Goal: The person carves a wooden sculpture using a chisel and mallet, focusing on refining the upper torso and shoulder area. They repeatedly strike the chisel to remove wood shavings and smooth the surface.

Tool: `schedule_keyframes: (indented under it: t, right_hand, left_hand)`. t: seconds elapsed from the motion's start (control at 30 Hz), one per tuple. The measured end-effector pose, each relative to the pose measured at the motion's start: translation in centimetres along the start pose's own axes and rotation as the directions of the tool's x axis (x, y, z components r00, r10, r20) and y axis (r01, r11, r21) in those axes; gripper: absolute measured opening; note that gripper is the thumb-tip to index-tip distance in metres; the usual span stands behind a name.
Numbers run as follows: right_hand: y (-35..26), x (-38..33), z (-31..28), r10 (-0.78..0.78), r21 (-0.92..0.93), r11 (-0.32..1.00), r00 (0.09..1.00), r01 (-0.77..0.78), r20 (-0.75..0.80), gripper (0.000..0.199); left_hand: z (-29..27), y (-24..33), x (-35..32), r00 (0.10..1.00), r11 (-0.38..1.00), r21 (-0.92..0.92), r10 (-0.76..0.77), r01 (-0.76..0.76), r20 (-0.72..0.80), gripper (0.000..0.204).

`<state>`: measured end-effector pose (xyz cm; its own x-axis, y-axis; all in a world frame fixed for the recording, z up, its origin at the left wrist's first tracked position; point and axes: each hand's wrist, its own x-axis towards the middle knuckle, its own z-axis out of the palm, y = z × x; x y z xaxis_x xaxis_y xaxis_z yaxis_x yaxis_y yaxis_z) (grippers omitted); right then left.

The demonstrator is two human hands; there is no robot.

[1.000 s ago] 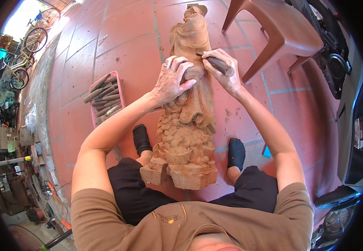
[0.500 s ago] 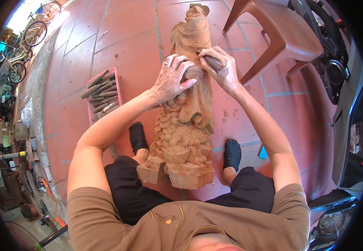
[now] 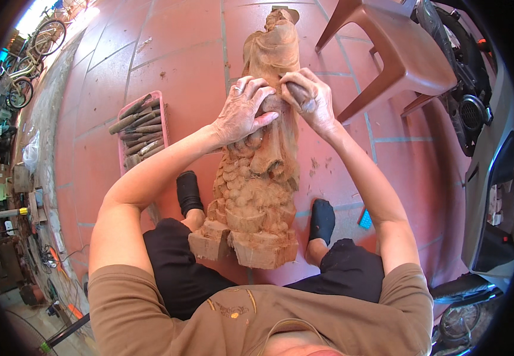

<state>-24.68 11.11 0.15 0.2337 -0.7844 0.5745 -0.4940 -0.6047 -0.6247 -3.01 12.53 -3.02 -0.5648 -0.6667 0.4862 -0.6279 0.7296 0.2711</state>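
Rough matt wooden statue [image 3: 278, 145], smooth glossy plastic chair [image 3: 400, 53], plastic basket [image 3: 164, 120], glossy floor tiles [image 3: 180, 65], matt cloth shirt [image 3: 203, 326]

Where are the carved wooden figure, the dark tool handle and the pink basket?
Carved wooden figure [image 3: 272, 148]: head view, on its draped folds near mid-length.
Dark tool handle [image 3: 299, 93]: head view, on its visible middle.
Pink basket [image 3: 165, 121]: head view, on its right rim.

Red tiled floor [image 3: 186, 68], brown plastic chair [image 3: 408, 59] at upper right, bicycles [image 3: 27, 66] and bright light [image 3: 32, 15] upper left
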Motion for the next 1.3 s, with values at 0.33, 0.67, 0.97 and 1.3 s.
schedule_keyframes:
  t: [0.33,0.67,0.97,1.3]
  right_hand:
    - [1.7,1.6,0.2,0.158,0.284,0.949,0.986,-0.135,-0.058,0.012]
    - [-0.6,1.8,-1.2,0.35,0.298,0.889,0.936,-0.348,0.047,0.011]
    - [0.7,1.4,0.9,-0.037,-0.036,0.999,0.999,0.036,-0.013,0.016]
    - [0.5,-0.6,0.8,-0.18,-0.08,0.981,0.984,0.179,-0.015,0.016]
  left_hand:
    - [0.2,-0.2,0.0,1.0,1.0,0.007,0.016,-0.016,0.013,0.059]
    - [0.1,-0.4,-0.4,1.0,0.999,0.034,0.014,-0.014,0.0,0.057]
    - [0.0,-0.1,-0.1,1.0,1.0,-0.008,0.002,-0.002,0.002,0.056]
    - [0.0,0.1,-0.1,1.0,1.0,0.008,-0.003,0.003,-0.01,0.056]
